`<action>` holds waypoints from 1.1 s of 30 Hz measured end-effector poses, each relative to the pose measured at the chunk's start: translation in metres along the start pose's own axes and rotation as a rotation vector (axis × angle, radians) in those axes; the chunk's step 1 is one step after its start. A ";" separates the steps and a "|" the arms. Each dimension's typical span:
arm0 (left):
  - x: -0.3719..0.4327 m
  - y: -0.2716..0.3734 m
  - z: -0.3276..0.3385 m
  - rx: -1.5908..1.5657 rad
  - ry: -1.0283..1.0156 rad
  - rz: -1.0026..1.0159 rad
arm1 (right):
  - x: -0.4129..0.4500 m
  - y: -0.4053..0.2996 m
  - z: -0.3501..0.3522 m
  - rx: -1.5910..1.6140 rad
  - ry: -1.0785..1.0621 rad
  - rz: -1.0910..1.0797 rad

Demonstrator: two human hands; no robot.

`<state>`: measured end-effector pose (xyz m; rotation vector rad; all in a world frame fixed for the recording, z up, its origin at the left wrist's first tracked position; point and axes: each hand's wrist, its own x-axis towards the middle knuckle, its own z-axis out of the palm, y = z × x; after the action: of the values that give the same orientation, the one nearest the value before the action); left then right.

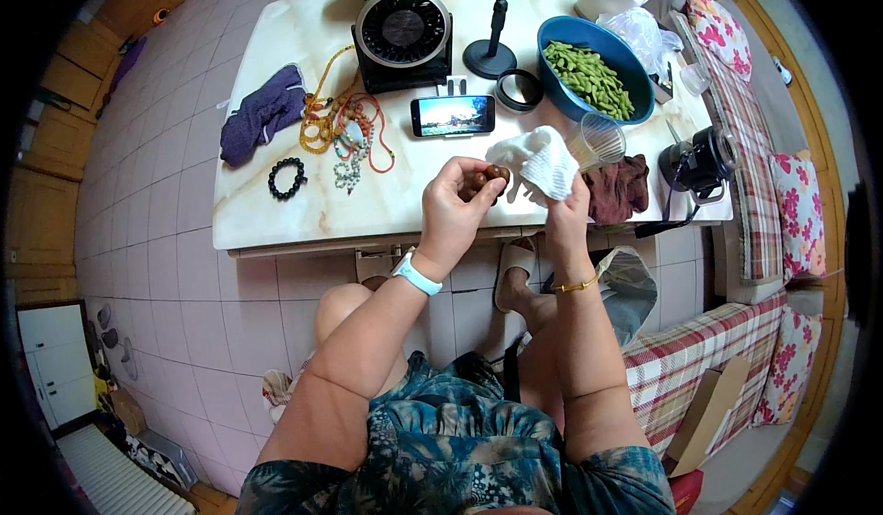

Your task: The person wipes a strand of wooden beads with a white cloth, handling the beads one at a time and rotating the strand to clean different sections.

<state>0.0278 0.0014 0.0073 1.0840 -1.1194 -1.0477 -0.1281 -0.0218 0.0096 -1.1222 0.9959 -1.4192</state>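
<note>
Above the table's near edge, my left hand (455,201) is closed around a bracelet of large brown beads (488,175), several of which show between thumb and fingers. My right hand (571,218), just to its right, pinches a white ribbed cloth (541,160) that hangs in folds towards the beads. On the tabletop (259,218) to the left lie a black bead bracelet (286,178), a tangle of yellow bead strings (317,125), a red cord necklace (379,118) and a clear bead string (348,173). A phone (453,115) showing a picture lies beyond my hands.
A fan (403,29), a phone stand (491,56) and a blue basin (638,94) of green pods stand farther back. A ribbed clear cup (599,142), a dark red cloth (617,191) and a black jug-like container (697,163) are at right. A purple cloth (265,115) lies left.
</note>
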 end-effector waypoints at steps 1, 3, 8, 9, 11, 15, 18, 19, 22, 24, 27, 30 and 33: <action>0.001 0.001 0.000 -0.051 0.008 -0.027 | 0.000 -0.003 -0.010 -0.040 -0.060 -0.019; 0.002 -0.002 -0.003 -0.137 0.012 -0.080 | 0.001 -0.001 -0.016 -0.054 -0.147 -0.140; 0.003 0.002 -0.003 -0.287 0.001 -0.159 | -0.001 -0.008 -0.017 -0.402 -0.238 -0.124; 0.003 0.003 -0.003 -0.330 -0.016 -0.183 | 0.001 -0.009 -0.011 -0.470 -0.236 -0.213; 0.003 0.002 -0.006 -0.374 -0.042 -0.211 | 0.001 -0.008 0.000 -0.505 -0.210 -0.254; 0.001 0.006 -0.007 -0.374 -0.074 -0.261 | 0.002 -0.003 0.004 -0.405 -0.139 -0.110; -0.001 0.004 -0.004 -0.373 -0.099 -0.260 | 0.004 -0.014 0.009 -0.551 -0.221 -0.321; -0.001 0.003 -0.004 -0.373 -0.099 -0.260 | 0.005 -0.012 0.009 -0.551 -0.221 -0.321; -0.001 0.002 -0.004 -0.356 -0.091 -0.264 | 0.005 -0.008 0.008 -0.598 -0.245 -0.408; -0.001 0.002 -0.004 -0.384 -0.094 -0.226 | 0.006 -0.011 0.013 -0.621 -0.253 -0.458; -0.001 -0.002 0.000 -0.337 -0.031 -0.117 | 0.005 -0.009 0.013 -0.605 -0.278 -0.421; -0.002 -0.008 -0.001 -0.243 -0.076 -0.051 | 0.005 -0.009 0.014 -0.663 -0.291 -0.474; -0.003 -0.010 0.001 -0.249 -0.073 -0.043 | 0.005 -0.004 0.014 -0.733 -0.279 -0.523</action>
<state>0.0259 0.0024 -0.0029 0.8807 -0.9955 -1.2338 -0.1155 -0.0264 0.0175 -2.1824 1.0927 -1.2470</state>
